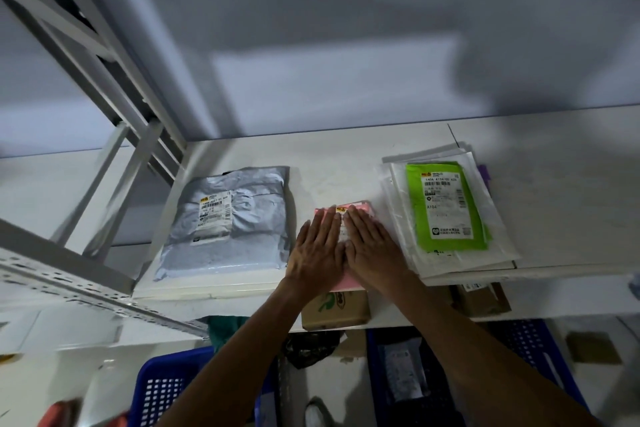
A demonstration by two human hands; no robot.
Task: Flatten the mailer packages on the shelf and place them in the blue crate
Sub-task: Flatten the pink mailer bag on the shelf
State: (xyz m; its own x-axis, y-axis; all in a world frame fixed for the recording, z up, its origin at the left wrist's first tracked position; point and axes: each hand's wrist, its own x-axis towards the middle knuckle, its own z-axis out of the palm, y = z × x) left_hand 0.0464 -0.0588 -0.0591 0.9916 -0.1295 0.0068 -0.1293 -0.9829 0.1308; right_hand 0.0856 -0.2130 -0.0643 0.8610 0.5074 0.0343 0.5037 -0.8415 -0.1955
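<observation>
A small pink mailer (362, 207) lies on the white shelf (332, 163) near its front edge. My left hand (320, 248) and my right hand (372, 244) press flat on it side by side, fingers straight, covering most of it. A puffy grey mailer (235, 218) lies to the left. On the right, a green mailer (446, 206) tops a stack of white mailers (398, 218). Below the shelf, one blue crate (533, 340) holds a dark mailer, and another blue crate (162, 388) sits lower left.
A white metal shelf upright and its braces (114, 163) rise at the left. Brown cardboard boxes (334, 310) sit on the lower level under the shelf edge, with a black bag (308, 347) below them. The wall stands close behind the shelf.
</observation>
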